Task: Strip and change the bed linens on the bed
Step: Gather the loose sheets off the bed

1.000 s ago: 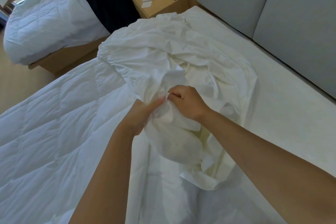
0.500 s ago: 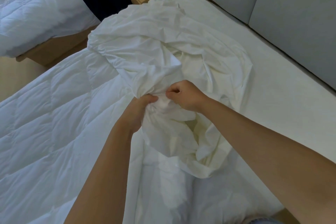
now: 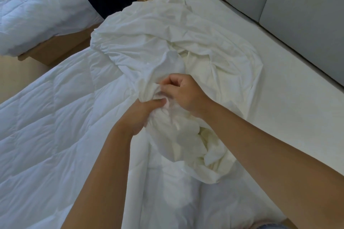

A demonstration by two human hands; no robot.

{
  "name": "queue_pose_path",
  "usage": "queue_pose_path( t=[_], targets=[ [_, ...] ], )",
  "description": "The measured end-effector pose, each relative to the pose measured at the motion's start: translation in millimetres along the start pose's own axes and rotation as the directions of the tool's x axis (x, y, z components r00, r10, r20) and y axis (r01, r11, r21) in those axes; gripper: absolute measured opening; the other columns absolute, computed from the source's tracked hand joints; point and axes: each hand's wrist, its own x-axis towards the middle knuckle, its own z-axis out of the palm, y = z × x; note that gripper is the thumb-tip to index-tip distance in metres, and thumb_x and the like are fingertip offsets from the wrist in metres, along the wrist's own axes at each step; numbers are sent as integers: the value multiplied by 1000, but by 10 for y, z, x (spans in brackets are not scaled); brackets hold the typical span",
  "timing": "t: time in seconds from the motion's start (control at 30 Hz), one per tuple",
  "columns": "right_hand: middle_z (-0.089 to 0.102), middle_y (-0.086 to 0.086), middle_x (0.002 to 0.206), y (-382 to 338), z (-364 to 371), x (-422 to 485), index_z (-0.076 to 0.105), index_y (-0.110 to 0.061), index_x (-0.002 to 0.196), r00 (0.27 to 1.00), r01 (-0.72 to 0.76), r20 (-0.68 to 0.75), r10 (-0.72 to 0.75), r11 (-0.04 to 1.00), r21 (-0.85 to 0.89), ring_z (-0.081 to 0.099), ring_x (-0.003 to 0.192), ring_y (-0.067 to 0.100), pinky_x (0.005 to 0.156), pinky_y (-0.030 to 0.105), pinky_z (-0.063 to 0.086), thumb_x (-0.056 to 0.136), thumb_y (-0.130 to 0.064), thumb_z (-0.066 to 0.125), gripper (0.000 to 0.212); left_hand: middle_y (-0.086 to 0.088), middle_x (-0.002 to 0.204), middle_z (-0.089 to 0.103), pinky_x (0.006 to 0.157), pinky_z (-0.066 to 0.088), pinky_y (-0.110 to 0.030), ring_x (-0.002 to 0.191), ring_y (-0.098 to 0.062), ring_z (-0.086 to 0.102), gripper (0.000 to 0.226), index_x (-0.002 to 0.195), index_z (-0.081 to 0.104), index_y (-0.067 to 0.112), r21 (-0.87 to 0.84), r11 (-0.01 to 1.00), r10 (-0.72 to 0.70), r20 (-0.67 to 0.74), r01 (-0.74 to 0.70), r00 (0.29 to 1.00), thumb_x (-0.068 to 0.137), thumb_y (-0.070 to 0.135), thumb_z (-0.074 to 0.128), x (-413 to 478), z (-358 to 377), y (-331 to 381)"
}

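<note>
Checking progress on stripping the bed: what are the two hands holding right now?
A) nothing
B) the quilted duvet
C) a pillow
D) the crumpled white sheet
D: the left hand and right hand both pinch a gathered bunch of the crumpled white sheet, while the quilted duvet lies untouched beside it.

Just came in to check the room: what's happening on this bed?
A person has both hands in a crumpled white sheet. The left hand grips a bunched fold; the right hand pinches the fabric just above it. A white quilted duvet lies to the left, bare white mattress to the right.
</note>
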Motion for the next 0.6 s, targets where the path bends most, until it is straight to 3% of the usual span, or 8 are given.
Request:
queue_pose_path(
  t=[0.1,0.17,0.23,0.3,0.37,0.47,0.5,0.6],
  targets=[
    [65,-12,82,179,0,1,69,-16,91,985,-126,107,135,988,-88,61,75,-1,67,12,48,87,-8,55,17,-11,96,69,73,55,-32,90,-24,67,40,109,63,4,-284,957,-61,-9,56,998,75,24,57,-38,6,-63],
    [63,-7,88,290,-1,-1,69,-12,97,980,-123,125,157,961,-246,60,84,7,76,18,47,89,-14,58,14,-13,95,69,73,55,-32,87,-24,68,37,106,62,2,-358,930,-91,-13,81,996,75,22,60,-57,15,-101],
    [60,-3,82,352,-4,-19,68,-3,94,973,-129,148,179,946,-297,55,79,9,75,23,42,92,-22,58,21,-13,96,69,73,57,-32,88,-24,69,37,105,63,3,-418,904,-97,-9,84,995,77,27,56,-79,12,-111],
    [54,7,77,378,-10,-41,64,6,94,969,-147,155,193,952,-268,49,74,11,71,25,37,93,-28,55,35,-13,97,70,74,57,-32,90,-25,69,39,105,64,4,-445,892,-90,5,82,996,80,31,52,-101,3,-100],
    [55,12,78,393,-5,-79,63,4,93,970,-171,135,202,963,-208,49,73,11,68,25,38,93,-28,52,34,-14,102,70,76,56,-32,96,-27,67,46,112,61,1,-440,895,-92,-14,77,996,82,34,52,-107,2,-82],
    [47,-13,57,445,-41,-130,55,-24,54,971,-220,89,221,975,-17,44,53,1,54,13,35,90,-22,53,36,-13,113,68,80,55,-32,106,-27,65,48,122,58,3,-455,889,-76,-39,50,996,85,35,52,-93,2,-85],
    [46,-15,54,453,-58,-154,54,-27,52,970,-227,99,222,973,40,45,50,-1,52,12,36,89,-21,54,38,-13,115,68,80,55,-32,107,-26,64,46,122,58,5,-466,884,-66,-35,42,997,87,35,51,-88,-2,-95],
    [59,-8,69,471,-90,-187,69,-19,73,973,-214,96,212,977,21,55,63,4,61,16,43,89,-21,58,20,-12,116,67,80,55,-32,108,-26,64,45,121,59,7,-469,882,-65,-22,47,998,87,37,52,-82,-8,-115]
  ],
)
